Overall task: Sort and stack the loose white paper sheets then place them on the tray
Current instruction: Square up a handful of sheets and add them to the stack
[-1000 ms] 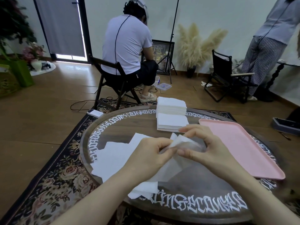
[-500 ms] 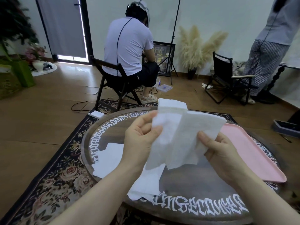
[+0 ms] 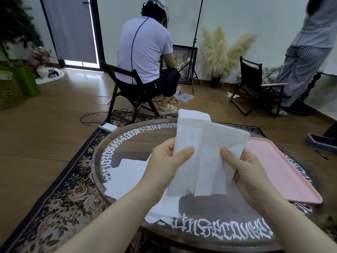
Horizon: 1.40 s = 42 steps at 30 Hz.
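Both hands hold up white paper sheets (image 3: 206,157) above the round table. My left hand (image 3: 167,165) pinches the left edge, thumb in front. My right hand (image 3: 248,172) grips the right edge. The sheets hang in overlapping layers with ragged lower edges. More loose white sheets (image 3: 129,172) lie spread on the table's left side, partly hidden by my left arm. A neat stack of white sheets (image 3: 193,115) sits at the table's far edge, mostly behind the held sheets. The pink tray (image 3: 284,172) lies on the right of the table with nothing visible on it.
The round dark table (image 3: 218,212) has white lettering around its rim and stands on a floral rug (image 3: 54,207). A seated person on a folding chair (image 3: 144,57) is beyond the table, back turned. Another person (image 3: 306,57) stands far right by a black chair (image 3: 255,88).
The sheets went from being pinched low over the table to being lifted and spread upright between both hands. In the last half second my hands shifted their grip slightly.
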Motion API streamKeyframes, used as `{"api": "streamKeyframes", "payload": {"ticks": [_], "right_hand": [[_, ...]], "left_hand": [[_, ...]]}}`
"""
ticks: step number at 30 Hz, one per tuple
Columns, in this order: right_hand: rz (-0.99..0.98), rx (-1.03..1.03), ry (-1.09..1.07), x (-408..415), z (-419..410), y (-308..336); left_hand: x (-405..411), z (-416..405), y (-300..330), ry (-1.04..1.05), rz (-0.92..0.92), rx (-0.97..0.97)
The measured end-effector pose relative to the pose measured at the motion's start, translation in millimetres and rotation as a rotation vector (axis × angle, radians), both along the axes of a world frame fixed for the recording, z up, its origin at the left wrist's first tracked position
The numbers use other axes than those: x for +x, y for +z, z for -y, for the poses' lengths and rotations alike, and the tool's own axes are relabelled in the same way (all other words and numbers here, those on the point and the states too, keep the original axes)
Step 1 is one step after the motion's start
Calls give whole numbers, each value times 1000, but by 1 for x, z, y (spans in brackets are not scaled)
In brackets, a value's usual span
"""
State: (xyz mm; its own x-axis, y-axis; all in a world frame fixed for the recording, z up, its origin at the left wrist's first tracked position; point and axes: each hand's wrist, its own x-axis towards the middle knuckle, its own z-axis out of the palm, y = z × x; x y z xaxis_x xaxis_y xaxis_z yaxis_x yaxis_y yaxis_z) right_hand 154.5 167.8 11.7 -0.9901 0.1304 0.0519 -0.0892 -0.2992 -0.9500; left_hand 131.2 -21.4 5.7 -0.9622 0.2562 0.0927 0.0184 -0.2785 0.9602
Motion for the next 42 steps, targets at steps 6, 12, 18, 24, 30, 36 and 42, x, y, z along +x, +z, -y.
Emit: {"api": "streamKeyframes", "payload": {"ticks": [6, 12, 18, 24, 30, 36, 42], "right_hand": [[-3, -5, -43, -2, -5, 1], [36, -26, -69, 0, -14, 3], [58, -66, -1, 6, -12, 8], [167, -102, 122, 8, -3, 5], [128, -79, 139, 9, 5, 7], [79, -95, 187, 10, 11, 8], [77, -59, 93, 6, 18, 5]], "left_hand": [[-2, 0, 4, 164, 28, -7], [-7, 8, 7, 220, 91, 60], [-4, 6, 9, 305, 23, -47], [0, 0, 6, 297, -93, -184], [-3, 0, 5, 195, 28, -31], [-1, -10, -4, 139, 105, 14], [0, -15, 0, -12, 132, 84]]}}
